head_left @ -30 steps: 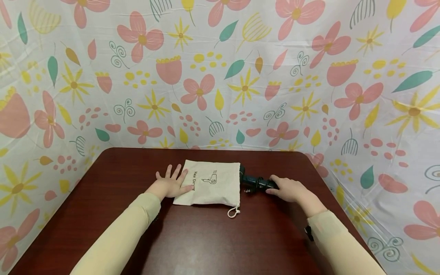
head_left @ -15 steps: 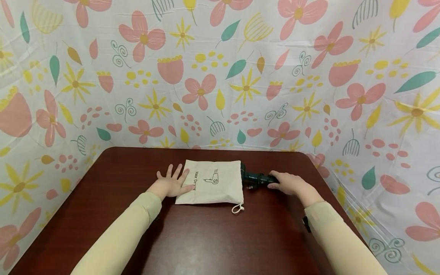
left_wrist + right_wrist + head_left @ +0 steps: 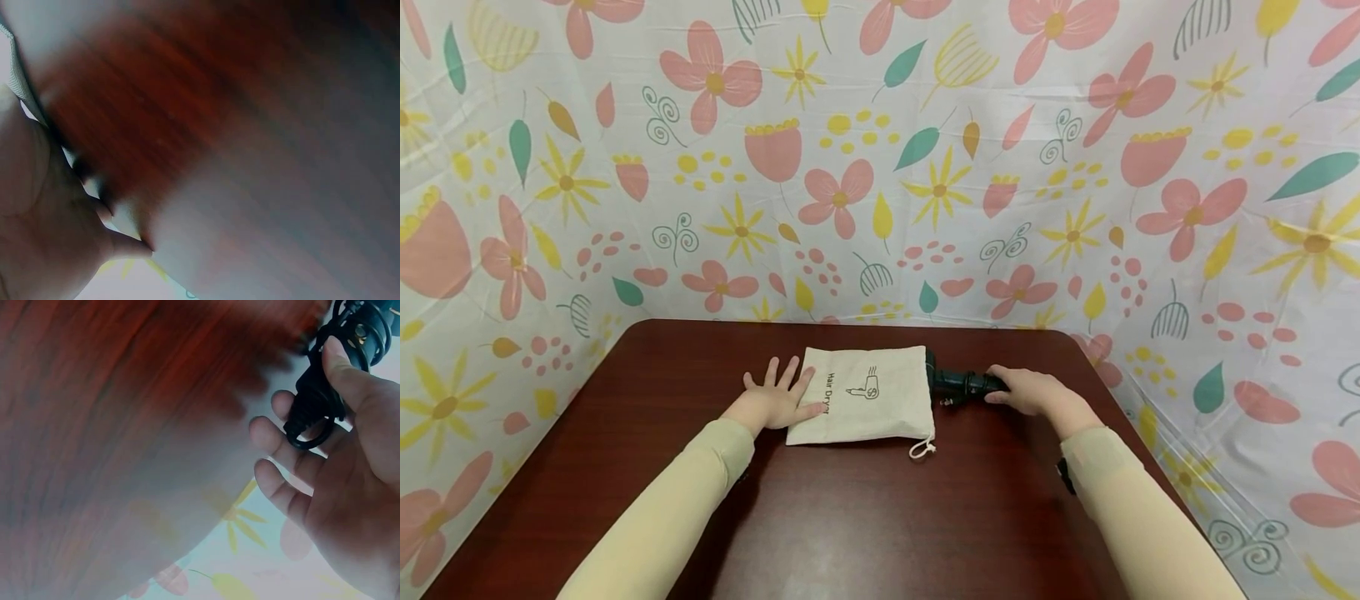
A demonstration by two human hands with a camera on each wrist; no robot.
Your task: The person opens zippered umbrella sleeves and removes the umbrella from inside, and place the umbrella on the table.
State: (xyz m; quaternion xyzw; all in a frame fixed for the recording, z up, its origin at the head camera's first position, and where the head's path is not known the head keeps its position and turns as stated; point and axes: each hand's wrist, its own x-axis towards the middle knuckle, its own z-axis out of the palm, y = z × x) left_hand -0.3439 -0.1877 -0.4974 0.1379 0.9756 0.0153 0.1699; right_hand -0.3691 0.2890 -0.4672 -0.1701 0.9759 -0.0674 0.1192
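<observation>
A cream cloth drawstring bag (image 3: 880, 421), printed with "Hair Dryer" and a dryer drawing, lies flat on the table. My left hand (image 3: 771, 406) rests with spread fingers on its left end, thumb over the cloth near the lettering. From the bag's right-hand mouth sticks the dark handle of a hair dryer (image 3: 953, 382); its head is mostly hidden inside the cloth. My right hand (image 3: 1028, 392) grips the handle's end between thumb and fingers. In the right wrist view, the black cord (image 3: 322, 434) loops around the handle beside the thumb.
The dark red wooden table (image 3: 880, 517) has rounded far corners. A floral curtain (image 3: 850, 208) hangs behind it and along both sides. The bag's drawstring loop (image 3: 921, 449) lies at its near right corner.
The bag has slid slightly right beneath my left hand. My right hand and the dryer's handle have shifted a little away from me, and the left hand stays nearly still.
</observation>
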